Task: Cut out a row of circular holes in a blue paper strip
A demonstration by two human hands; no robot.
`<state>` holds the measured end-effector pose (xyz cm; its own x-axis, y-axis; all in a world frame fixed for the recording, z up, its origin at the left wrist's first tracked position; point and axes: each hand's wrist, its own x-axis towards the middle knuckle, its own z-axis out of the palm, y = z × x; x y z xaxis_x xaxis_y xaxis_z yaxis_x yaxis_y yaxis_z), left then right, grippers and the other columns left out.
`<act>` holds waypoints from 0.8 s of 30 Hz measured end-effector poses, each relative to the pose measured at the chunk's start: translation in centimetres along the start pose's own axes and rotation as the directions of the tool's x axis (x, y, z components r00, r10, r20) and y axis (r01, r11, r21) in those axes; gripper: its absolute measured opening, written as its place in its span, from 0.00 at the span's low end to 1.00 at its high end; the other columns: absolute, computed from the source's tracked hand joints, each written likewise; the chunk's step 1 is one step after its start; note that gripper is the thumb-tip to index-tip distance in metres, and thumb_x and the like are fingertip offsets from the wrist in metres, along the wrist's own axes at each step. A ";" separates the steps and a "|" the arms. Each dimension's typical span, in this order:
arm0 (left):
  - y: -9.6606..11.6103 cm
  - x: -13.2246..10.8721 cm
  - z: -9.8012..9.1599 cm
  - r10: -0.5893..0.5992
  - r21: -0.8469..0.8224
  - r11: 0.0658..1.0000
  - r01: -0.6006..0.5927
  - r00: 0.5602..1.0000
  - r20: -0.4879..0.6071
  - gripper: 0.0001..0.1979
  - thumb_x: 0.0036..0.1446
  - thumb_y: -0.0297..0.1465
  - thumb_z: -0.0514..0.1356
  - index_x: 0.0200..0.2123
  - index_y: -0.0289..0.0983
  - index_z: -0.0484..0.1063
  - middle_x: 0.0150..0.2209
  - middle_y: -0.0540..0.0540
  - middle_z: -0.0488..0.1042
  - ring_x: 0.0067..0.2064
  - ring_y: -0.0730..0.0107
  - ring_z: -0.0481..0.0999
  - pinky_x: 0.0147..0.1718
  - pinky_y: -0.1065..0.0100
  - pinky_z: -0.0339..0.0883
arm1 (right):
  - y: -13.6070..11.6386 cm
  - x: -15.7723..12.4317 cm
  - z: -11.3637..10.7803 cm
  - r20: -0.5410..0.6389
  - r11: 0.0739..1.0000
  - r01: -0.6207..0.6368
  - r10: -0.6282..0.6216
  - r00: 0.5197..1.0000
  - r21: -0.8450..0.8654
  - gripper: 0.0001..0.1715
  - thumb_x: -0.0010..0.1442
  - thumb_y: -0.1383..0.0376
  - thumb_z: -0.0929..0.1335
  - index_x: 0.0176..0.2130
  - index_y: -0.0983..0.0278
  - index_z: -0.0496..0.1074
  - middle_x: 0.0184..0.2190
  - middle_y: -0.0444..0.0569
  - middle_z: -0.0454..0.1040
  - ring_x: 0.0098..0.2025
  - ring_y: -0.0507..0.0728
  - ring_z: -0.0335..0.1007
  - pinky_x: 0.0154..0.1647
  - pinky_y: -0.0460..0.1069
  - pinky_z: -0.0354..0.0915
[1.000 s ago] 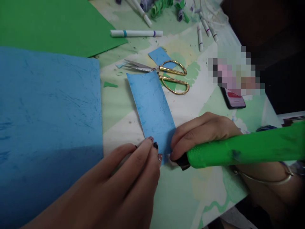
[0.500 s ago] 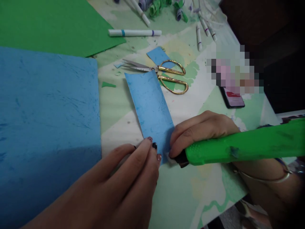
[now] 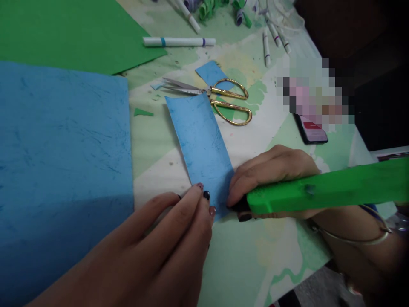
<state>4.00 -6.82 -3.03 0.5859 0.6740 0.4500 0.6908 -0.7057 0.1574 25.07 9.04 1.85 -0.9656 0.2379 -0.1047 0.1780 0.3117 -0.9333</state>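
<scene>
A curled strip of blue craft paper (image 3: pixel 201 136) lies slanted on the table. At its near end my left hand (image 3: pixel 166 243) holds it, fingers drawn together over the lower left edge; the thumb is mostly hidden. In my right hand (image 3: pixel 276 170) is a long green tool with a black tip, which looks like a glue gun (image 3: pixel 326 187). Its tip is down at the strip's lower right corner, where my right fingertips also touch the paper. Gold-handled scissors (image 3: pixel 207 90) lie partly open just beyond the strip's far end.
To the left are a large blue sheet (image 3: pixel 64 140) and a green sheet (image 3: pixel 70 34). A small blue piece (image 3: pixel 211 73) lies by the scissors. Beyond are a white marker (image 3: pixel 179 41), other markers and curled paper scraps (image 3: pixel 207 9). A phone (image 3: pixel 313 130) lies at right.
The glue gun has tilted and its front has risen slightly in view, with my right hand shifting a little upward. My left hand and the strip have hardly moved.
</scene>
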 end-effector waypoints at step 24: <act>0.1 0.1 0.0 -0.046 -0.008 0.999 0.047 0.999 0.008 0.18 0.60 0.31 0.56 0.52 0.30 0.70 0.55 0.37 0.70 0.60 0.51 0.67 0.55 0.54 0.71 | -0.2 0.0 0.5 -0.050 0.991 0.023 -0.030 0.998 -0.129 0.09 0.57 0.69 0.70 0.40 0.71 0.76 0.32 0.50 0.79 0.33 0.50 0.75 0.34 0.42 0.69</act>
<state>4.11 -6.85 -2.98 0.5564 0.7077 0.4354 0.7139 -0.6753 0.1853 24.92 8.46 1.89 -0.9598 0.2743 -0.0599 0.1789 0.4334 -0.8833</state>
